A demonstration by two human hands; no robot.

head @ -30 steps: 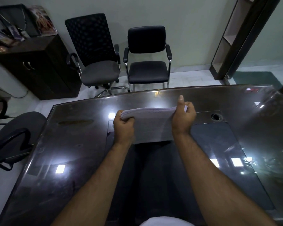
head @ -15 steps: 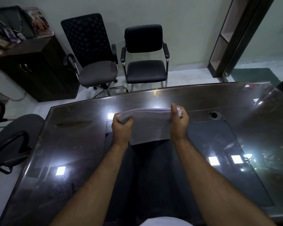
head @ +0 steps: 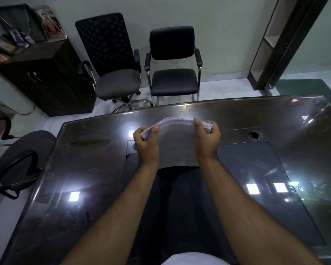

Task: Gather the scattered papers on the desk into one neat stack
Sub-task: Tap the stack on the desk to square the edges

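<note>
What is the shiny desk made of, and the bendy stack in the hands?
The desk looks like dark wood under a glass or glossy top: it mirrors ceiling lights sharply. Which one is hard to tell. The stack looks like plain matte paper: thin white sheets show layered at its top edge, and it bows where the left hand and right hand grip it.

The paper stack [head: 177,144] is held over the middle of the bench [head: 275,115], left hand [head: 146,142] on its left end, right hand [head: 206,138] on its right. A cable hole [head: 255,134] sits toward the far right edge. Two chairs [head: 173,66] stand behind the far edge.
</note>
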